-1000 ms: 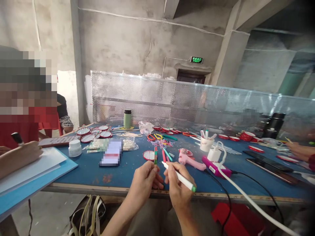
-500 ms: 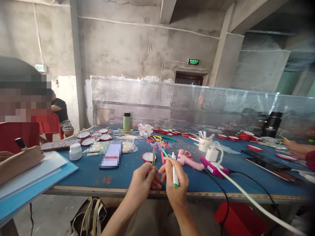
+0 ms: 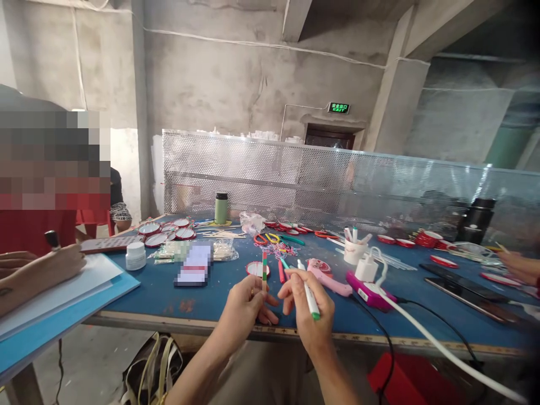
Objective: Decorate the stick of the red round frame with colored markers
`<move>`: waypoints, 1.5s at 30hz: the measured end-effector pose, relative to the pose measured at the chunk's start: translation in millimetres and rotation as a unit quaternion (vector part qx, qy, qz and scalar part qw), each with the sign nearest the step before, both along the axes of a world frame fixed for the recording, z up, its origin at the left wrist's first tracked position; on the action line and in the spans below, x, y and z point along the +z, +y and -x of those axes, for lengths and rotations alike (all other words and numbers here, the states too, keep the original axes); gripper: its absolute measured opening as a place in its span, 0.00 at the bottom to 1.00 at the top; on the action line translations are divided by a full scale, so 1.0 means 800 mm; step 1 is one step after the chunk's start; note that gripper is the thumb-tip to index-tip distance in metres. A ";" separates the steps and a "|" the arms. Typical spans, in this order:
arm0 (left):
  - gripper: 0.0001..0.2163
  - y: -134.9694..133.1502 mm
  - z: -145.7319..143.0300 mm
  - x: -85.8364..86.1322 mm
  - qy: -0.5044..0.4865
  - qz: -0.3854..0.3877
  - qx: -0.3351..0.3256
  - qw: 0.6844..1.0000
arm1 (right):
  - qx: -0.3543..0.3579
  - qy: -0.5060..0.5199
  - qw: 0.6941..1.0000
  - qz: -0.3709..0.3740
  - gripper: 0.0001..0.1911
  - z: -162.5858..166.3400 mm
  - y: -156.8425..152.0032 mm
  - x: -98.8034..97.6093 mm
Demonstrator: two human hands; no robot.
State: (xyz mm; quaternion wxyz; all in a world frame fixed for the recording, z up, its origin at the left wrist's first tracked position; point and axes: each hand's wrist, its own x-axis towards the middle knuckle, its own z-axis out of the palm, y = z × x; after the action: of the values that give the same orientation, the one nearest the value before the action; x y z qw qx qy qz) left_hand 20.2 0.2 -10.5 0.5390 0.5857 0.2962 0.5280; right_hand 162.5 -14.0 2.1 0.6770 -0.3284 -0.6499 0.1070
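My left hand (image 3: 244, 310) pinches a thin stick (image 3: 264, 269) painted in red, green and pale bands, holding it upright over the front edge of the blue table (image 3: 169, 292). My right hand (image 3: 310, 306) is closed round a white marker with a green end (image 3: 309, 290), its tip pointing up and away from me. The two hands are close together, thumbs almost touching.
A pink glue gun (image 3: 327, 278), a magenta power strip with a white charger (image 3: 369, 281), a cup of pens (image 3: 353, 247), scissors (image 3: 270, 238) and red round lids lie behind. A person at the left writes on paper (image 3: 54, 287). Another person's hand (image 3: 517, 264) is at far right.
My right hand has swung the marker from lying slantwise to standing nearly upright and has drawn closer to the left hand. The stick has stayed upright.
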 end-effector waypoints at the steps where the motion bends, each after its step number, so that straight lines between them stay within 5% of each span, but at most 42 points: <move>1: 0.13 0.000 0.000 0.001 0.002 0.003 -0.006 1.000 | -0.007 0.001 1.000 -0.006 0.12 -0.008 -0.001 0.006; 9: 0.15 0.001 0.022 0.027 0.035 0.042 -0.080 0.995 | -0.057 -0.134 0.989 -0.018 0.12 -0.059 0.023 0.030; 16: 0.15 0.025 0.044 0.039 0.002 0.073 -0.051 0.996 | -0.035 -0.273 0.960 -0.056 0.12 -0.042 0.052 0.031; 26: 0.19 0.035 0.009 0.028 -0.051 0.082 -0.049 0.994 | 0.013 -0.144 0.989 0.016 0.14 0.000 0.023 0.011; 34: 0.13 0.029 -0.002 0.007 0.011 -0.001 0.010 1.000 | -0.056 -0.120 0.986 -0.099 0.12 -0.004 0.019 0.017; 39: 0.10 0.030 0.001 0.007 0.035 -0.006 -0.018 0.999 | -0.009 -0.055 0.998 -0.002 0.10 -0.004 0.026 0.011; 45: 0.10 0.028 0.002 0.009 0.026 -0.002 -0.025 0.999 | -0.009 -0.041 0.999 0.012 0.11 -0.004 0.028 0.007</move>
State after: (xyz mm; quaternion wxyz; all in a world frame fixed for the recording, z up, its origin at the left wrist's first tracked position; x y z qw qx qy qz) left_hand 18.3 22.5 -3.6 0.5429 0.6076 0.2940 0.4996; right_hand 165.8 8.5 7.5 0.6469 -0.3468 -0.6725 0.0950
